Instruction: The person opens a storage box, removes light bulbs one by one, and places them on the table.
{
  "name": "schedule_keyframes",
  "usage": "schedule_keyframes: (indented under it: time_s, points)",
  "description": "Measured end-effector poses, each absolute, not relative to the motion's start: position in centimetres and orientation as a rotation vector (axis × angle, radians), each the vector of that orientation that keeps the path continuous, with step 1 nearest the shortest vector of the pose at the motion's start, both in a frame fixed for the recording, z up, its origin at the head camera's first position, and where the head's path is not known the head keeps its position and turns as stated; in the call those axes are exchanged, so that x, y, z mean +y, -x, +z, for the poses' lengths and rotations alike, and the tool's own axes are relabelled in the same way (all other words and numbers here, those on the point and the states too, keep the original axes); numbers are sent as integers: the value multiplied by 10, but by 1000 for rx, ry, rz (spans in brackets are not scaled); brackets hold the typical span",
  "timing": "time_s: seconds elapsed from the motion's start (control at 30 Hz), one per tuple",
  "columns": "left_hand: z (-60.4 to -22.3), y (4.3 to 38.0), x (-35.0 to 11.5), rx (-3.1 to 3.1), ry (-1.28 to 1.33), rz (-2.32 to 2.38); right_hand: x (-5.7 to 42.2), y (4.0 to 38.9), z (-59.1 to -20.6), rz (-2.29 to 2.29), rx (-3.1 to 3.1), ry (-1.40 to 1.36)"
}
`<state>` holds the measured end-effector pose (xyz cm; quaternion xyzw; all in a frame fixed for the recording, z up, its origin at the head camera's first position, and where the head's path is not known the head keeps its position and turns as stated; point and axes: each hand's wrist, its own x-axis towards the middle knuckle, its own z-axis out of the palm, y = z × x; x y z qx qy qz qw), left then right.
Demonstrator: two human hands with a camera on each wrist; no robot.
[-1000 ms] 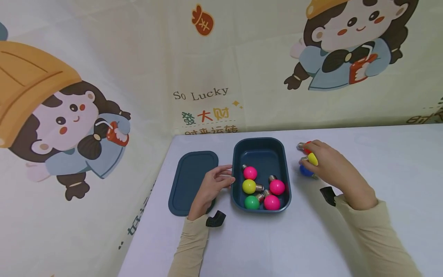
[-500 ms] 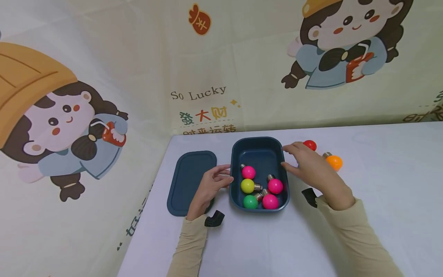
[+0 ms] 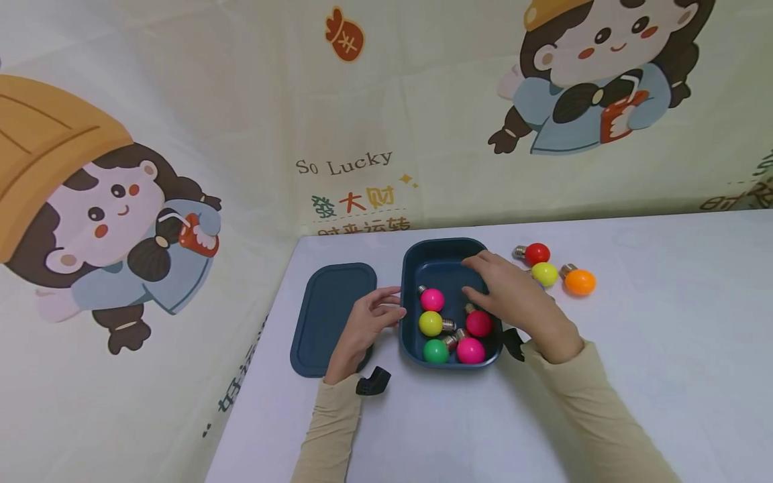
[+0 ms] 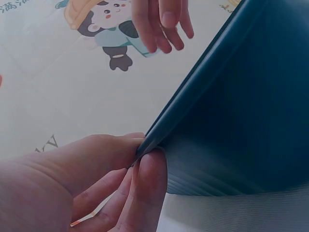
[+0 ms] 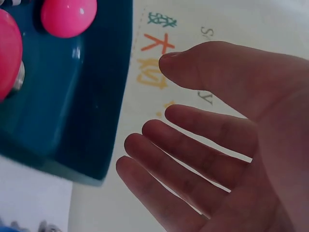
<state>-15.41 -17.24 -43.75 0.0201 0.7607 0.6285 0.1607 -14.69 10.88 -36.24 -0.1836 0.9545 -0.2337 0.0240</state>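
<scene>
My left hand (image 3: 370,322) pinches the left rim of a dark blue plastic box (image 3: 413,268); the left wrist view shows thumb and finger around the edge. Over the right side of the box, my right hand (image 3: 510,292) is spread with nothing in it, fingers apart in the right wrist view. Inside the box lie several light bulbs: a pink bulb (image 3: 432,300), a yellow bulb (image 3: 431,324), a green bulb (image 3: 435,351) and two more pink ones. The right hand's shadow falls on the right-hand pink bulb (image 3: 478,324).
Right of the box lie a red bulb (image 3: 537,253), another yellow bulb (image 3: 545,274) and an orange bulb (image 3: 580,282); a blue bulb (image 5: 7,229) is mostly hidden. A flat dark lid (image 3: 329,315) lies left of the box. A printed cloth (image 3: 266,134) hangs behind the white table (image 3: 435,429).
My right hand has moved left from the loose bulbs to over the box. The yellow bulb that was at its fingers now lies beside the red and orange ones. My left hand stays at the rim.
</scene>
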Motion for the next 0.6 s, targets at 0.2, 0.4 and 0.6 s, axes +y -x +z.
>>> schedule_keyframes:
  time_s: [0.2,0.4,0.6]
  points:
    - [-435,152,-170,2169,-38,1802,98,150,-368,-751,2921,582]
    - [-435,152,-169,2166,-49,1792,87,151,-372,-761,2897,604]
    - [-437,151,-172,2187,-49,1785,77,155,-377,-770,2877,647]
